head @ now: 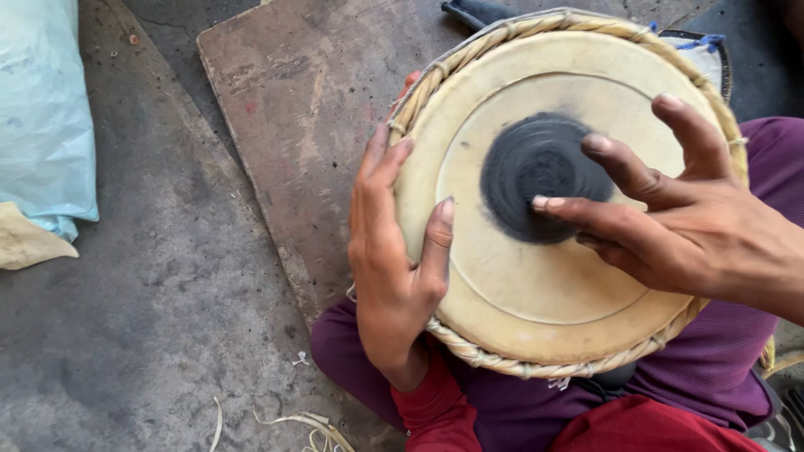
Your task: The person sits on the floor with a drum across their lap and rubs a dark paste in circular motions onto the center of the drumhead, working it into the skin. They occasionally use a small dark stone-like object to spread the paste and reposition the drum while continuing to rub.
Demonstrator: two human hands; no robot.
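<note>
Drum (553,276) right in the centre, a round hand drum with a pale skin head, sitting on the person's lap over purple trousers (712,377). Left hand (394,259) clamps the near-left rim, thumb laid across the skin, fingers wrapped over the braided straw-coloured edge, so that grip is closed firmly on the drum. Right hand (678,218) comes in from the right with fingers spread wide, holding nothing, one fingertip pressing on the black circular patch (528,172) in the middle of the skin. Red sleeve (431,410) shows at the left wrist. Behind the drum lies a worn brown board (293,109) on the grey concrete floor (142,318). Far left, a pale blue plastic sack (42,109) slumps against the edge, with a crumpled cream bag (25,243) just below it. Straw scraps (310,427) litter the floor near the knee.
</note>
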